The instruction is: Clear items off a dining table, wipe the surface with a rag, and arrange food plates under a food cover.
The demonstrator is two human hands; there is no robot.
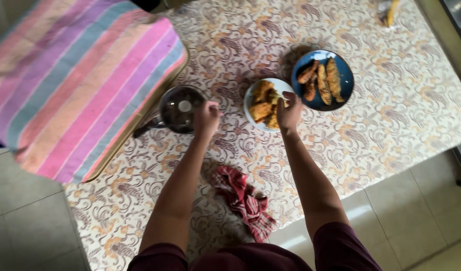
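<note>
Left hand [206,119] closed at lidded pot [180,109], right hand [289,111] gripping white plate [251,95] — fried pieces [264,106], blue plate [343,79] — fritters [321,81]

A single head-worn camera looks almost straight down from well above the bench [391,100], the person's body at the bottom edge, both forearms reaching up into the frame. The patterned bench top fills most of the view; tiled floor [30,226] shows at the lower corners. No second view exists.
</note>
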